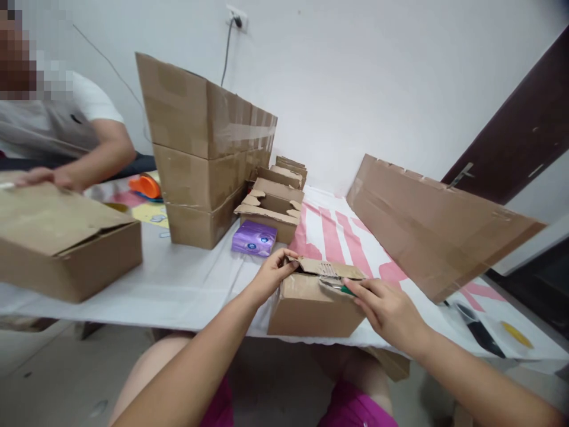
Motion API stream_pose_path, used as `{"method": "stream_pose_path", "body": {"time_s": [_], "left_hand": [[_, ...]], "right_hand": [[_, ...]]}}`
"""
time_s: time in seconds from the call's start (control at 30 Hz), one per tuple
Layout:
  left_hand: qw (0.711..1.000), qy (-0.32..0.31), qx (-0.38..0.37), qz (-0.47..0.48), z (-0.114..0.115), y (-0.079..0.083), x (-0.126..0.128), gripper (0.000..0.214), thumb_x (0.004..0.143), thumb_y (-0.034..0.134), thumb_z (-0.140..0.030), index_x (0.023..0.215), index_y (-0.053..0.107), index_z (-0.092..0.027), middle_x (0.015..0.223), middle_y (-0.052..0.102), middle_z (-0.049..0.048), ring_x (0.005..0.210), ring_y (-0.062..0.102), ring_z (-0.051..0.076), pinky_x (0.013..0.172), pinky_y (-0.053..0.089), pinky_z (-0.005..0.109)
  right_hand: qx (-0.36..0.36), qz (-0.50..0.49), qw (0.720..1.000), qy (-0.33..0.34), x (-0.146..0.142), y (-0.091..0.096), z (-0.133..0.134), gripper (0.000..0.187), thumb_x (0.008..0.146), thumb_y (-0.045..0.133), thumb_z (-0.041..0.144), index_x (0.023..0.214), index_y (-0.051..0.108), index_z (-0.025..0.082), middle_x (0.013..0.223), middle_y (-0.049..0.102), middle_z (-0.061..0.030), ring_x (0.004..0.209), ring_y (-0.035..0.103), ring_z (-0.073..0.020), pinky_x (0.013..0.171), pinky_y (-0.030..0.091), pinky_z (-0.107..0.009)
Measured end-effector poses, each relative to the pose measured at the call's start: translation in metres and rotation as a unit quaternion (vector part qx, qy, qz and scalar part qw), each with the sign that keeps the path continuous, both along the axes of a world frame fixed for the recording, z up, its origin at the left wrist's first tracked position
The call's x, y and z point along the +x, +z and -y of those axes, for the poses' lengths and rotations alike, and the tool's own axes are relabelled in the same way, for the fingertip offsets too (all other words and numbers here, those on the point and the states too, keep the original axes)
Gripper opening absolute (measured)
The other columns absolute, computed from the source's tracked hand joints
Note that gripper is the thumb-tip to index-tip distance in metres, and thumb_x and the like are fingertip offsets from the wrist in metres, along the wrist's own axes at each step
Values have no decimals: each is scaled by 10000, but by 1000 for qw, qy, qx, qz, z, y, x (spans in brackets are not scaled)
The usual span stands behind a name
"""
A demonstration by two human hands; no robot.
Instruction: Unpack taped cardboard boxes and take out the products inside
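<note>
A small brown cardboard box (306,308) sits at the near edge of the table in front of me. My left hand (272,271) pinches the left end of its raised top flap (331,269). My right hand (387,309) is closed around a green-handled tool with a metal tip (334,286), which rests on the box top under the flap. A purple packet (253,238) lies on the table just behind the box.
Several small open cartons (272,207) and a tall stack of cartons (202,154) stand behind. Flattened cardboard (427,225) leans at the right. Another person's hand (44,176) rests on a large box (66,243) at the left, near an orange tape dispenser (146,185).
</note>
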State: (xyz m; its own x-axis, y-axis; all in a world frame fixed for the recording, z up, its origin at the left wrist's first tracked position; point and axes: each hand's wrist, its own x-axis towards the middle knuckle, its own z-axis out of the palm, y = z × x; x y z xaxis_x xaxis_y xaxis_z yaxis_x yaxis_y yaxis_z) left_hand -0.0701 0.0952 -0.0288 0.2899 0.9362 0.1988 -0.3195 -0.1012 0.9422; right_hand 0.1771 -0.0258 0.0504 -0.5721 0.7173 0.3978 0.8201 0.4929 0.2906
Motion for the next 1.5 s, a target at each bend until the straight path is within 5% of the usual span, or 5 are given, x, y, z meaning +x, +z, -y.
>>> {"method": "stream_pose_path", "body": {"time_s": [0.3,0.8,1.2,1.33,1.5], "left_hand": [[1000,-11,-3,-5,1,0,-2,435,633,784,-446,915,592,-178,793,603,-9,749,564,148,685,422,256],[999,-9,31,-23,1,-4,6,387,647,755,-393,921,580,-184,848,587,3,790,547,160,712,412,257],[999,6,24,-26,3,0,9,372,627,756,-345,898,550,-196,763,548,-31,704,517,139,665,385,246],[999,14,35,-24,4,0,11,328,642,739,-329,890,568,-197,763,558,-24,713,533,144,682,400,251],[997,23,62,-31,6,2,9,185,632,692,-230,811,658,-198,883,587,21,870,560,194,792,432,291]], "right_hand": [[31,88,993,-72,-21,-21,-7,363,954,472,206,1309,547,187,847,633,-82,740,612,-192,640,493,-303],[46,144,984,-95,-29,-15,0,511,840,526,45,1329,521,194,894,632,-96,810,594,-216,685,485,-316],[23,20,988,-150,53,-15,22,335,973,425,299,1278,546,230,922,648,-67,810,626,-192,690,493,-292],[54,-120,968,-212,99,-49,20,345,965,409,324,1271,512,200,1088,654,-96,976,639,-219,788,528,-335],[28,-134,957,-254,155,-118,6,301,908,430,301,1108,623,187,868,691,-70,789,684,-232,672,546,-345]]}}
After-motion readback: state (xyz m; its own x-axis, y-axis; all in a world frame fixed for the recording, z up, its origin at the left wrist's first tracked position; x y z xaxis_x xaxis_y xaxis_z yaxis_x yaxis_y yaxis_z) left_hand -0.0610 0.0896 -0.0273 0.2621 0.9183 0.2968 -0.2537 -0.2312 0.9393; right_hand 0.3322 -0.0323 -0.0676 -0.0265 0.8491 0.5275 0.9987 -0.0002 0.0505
